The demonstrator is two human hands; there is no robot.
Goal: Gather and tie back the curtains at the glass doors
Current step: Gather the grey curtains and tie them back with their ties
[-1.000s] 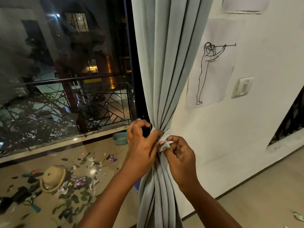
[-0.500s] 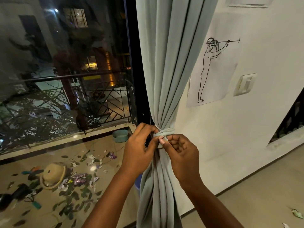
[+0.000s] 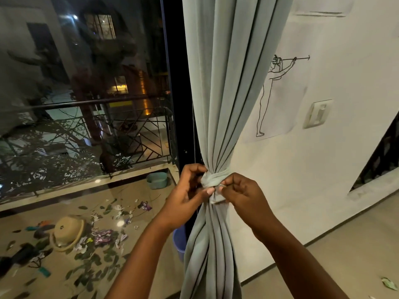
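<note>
A pale grey-green curtain [image 3: 224, 87] hangs bunched beside the dark door frame [image 3: 179, 104] of the glass door [image 3: 86, 104]. A matching fabric tie [image 3: 213, 180] wraps the bunch at its narrowest point. My left hand [image 3: 187, 195] pinches the tie from the left, thumb and fingers closed on the cloth. My right hand [image 3: 239, 193] pinches the tie's loose end from the right. Both hands meet at the knot, and part of it is hidden behind my fingers.
A white wall [image 3: 334, 169] with a line-drawing sheet [image 3: 278, 96] and a light switch [image 3: 318, 113] stands right of the curtain. Beyond the glass are a balcony railing [image 3: 86, 126], a teal tub [image 3: 157, 180], a tan overturned bowl [image 3: 67, 231] and scattered leaves. A blue bucket [image 3: 180, 242] sits behind my left forearm.
My hands have shifted on the tie: the wrap around the curtain now shows more fully between them, and a short loose end hangs below my right fingers.
</note>
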